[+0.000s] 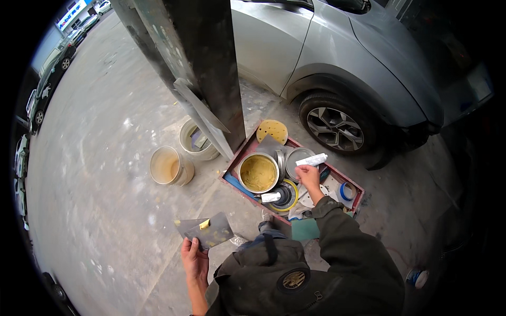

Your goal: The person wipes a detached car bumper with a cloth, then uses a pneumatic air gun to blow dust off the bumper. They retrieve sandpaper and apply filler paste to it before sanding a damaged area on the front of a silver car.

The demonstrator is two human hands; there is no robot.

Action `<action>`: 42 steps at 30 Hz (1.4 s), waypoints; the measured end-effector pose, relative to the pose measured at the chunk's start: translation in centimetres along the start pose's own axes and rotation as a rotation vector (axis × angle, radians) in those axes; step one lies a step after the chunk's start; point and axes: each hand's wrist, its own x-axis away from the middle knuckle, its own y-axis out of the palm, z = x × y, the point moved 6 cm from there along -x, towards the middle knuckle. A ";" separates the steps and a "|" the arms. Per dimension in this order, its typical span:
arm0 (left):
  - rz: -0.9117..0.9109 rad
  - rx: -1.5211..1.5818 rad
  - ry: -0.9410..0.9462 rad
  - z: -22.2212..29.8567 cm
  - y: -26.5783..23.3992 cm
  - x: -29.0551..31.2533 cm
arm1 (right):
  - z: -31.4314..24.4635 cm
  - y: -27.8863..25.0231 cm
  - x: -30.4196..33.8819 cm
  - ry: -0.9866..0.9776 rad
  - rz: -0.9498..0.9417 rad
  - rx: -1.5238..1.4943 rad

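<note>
My left hand (195,263) pinches grey flat spreaders (219,233), apparently two fanned out, at the lower left. A small dab of yellow putty (204,224) sits on top of them. My right hand (309,178) is closed on a white tube (316,159), held above a round grey can or lid (296,156). Left of that hand stands an open can of yellow putty (258,173). Below the can, a second white tube (271,197) lies by a black round pad with a yellow rim (289,203). All these stand in a red-edged tray (345,184).
A perforated yellow sanding disc (272,131) and blue tape roll (347,191) lie in the tray. Two buckets, one pale (171,166) and one white (199,139), stand left. A dark pillar (205,63) rises behind. The silver car's wheel (336,126) is close on the right.
</note>
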 end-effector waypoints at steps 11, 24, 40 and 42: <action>0.054 0.034 0.039 0.8 -1.5 1.4 | -4.9 3.9 0.1 -0.109 -0.191 -0.148; 0.067 0.058 0.065 1.2 -2.2 2.0 | -9.7 13.3 11.5 -1.086 -0.421 0.831; 0.119 0.143 0.095 -0.1 -3.6 2.9 | -1.4 3.8 -0.8 -0.180 0.102 -0.025; 0.112 0.135 0.088 -0.6 -5.3 2.7 | 3.4 -0.3 -3.4 0.067 0.329 -0.217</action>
